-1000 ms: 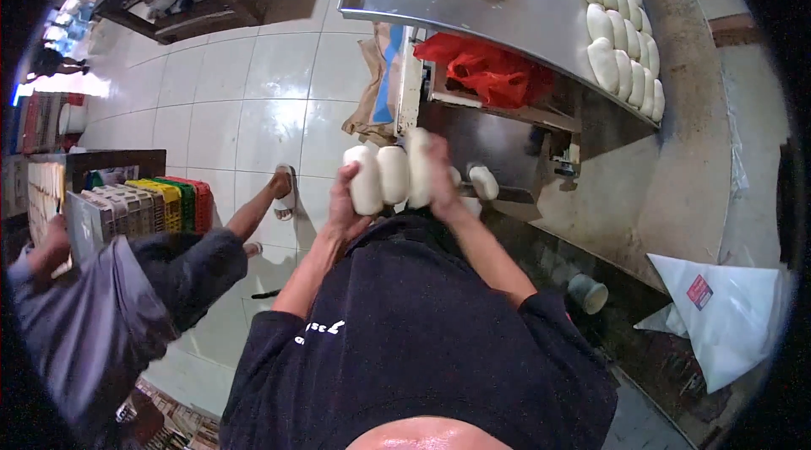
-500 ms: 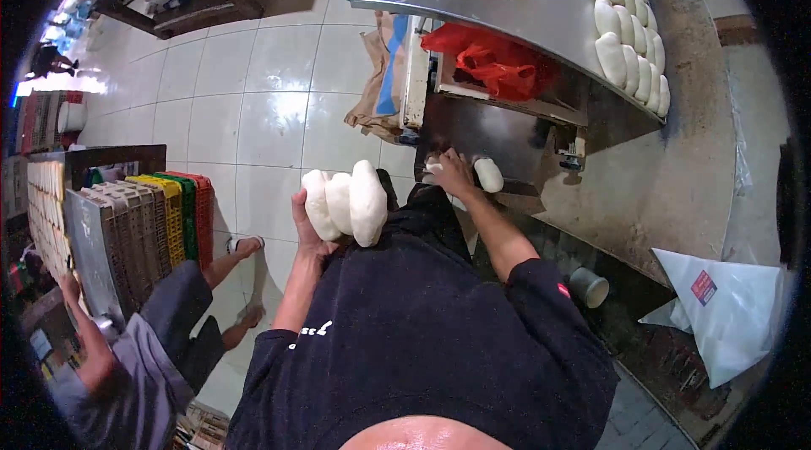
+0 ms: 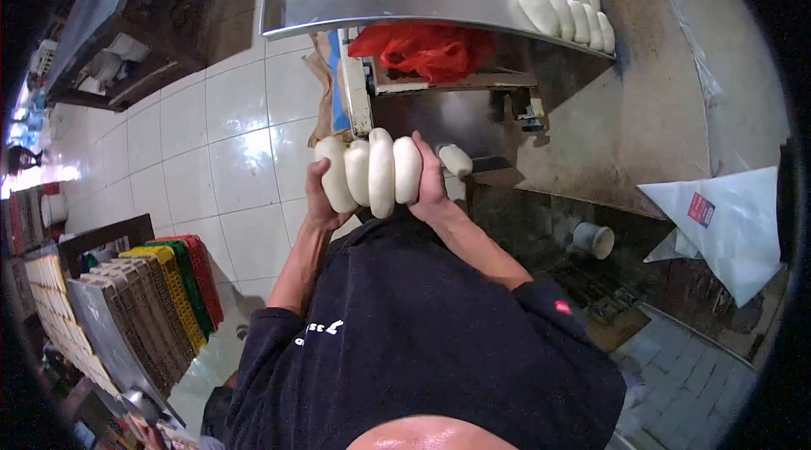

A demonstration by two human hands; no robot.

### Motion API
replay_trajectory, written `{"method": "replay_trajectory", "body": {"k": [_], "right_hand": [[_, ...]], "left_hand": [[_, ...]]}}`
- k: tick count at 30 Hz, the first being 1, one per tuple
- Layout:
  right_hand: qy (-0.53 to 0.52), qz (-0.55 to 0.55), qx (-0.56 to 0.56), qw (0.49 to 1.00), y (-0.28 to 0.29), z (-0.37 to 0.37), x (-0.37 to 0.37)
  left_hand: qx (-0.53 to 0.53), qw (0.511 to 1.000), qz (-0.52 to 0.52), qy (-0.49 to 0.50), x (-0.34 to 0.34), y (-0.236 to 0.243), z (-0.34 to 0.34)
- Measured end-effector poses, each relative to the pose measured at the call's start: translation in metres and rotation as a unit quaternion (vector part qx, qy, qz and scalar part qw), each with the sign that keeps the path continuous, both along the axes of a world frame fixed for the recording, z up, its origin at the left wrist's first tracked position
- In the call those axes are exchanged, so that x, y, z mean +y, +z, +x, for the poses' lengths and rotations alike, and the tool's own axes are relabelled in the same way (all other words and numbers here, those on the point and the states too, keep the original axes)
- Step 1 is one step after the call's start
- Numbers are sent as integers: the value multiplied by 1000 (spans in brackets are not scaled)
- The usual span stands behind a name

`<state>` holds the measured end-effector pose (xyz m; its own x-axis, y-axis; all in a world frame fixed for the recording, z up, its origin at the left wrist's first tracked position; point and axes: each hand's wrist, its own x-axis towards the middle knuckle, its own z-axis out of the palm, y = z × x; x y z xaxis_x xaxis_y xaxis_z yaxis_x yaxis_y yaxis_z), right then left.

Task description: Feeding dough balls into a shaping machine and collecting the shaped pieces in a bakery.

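Note:
Side by side in front of my torso is a row of several smooth white dough rolls, squeezed between my two hands. My left hand grips the row's left end, with the thumb up against the outer roll. At the other end, my right hand is closed against the rightmost roll; some of its fingers are hidden. One more dough roll lies just beyond my right hand, by the edge of the dark metal surface.
Ahead, a metal tray bears rows of dough rolls over a red plastic bag. A wooden worktop extends right, with a white plastic sheet at its edge. Stacked coloured crates stand left on the tiled floor.
My right hand has come from the dark metal surface with a dough roll and joined it to the row in my left hand. The view has shifted; the person at left is mostly out of sight.

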<state>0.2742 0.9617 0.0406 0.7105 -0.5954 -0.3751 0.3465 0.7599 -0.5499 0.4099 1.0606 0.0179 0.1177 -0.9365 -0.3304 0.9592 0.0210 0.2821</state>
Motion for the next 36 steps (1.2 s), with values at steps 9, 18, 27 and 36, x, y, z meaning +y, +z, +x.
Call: {"method": "replay_trajectory", "body": {"k": [9,18,27,36], "right_hand": [[126,-352,293,880,-14,-49,-76],[102,-292,587,748,-176,-110,-121],[6,45,-37,998,30,-23,-35],[-5,-198,-79,977,161,33,-128]], "left_hand": [[155,976,-149,45,43,-29,-11],[128,984,-72,103,36,-5,-5],[-127,989,71,-37,-13,52,30],[-183,973,-112,83,-92,188,91]]}}
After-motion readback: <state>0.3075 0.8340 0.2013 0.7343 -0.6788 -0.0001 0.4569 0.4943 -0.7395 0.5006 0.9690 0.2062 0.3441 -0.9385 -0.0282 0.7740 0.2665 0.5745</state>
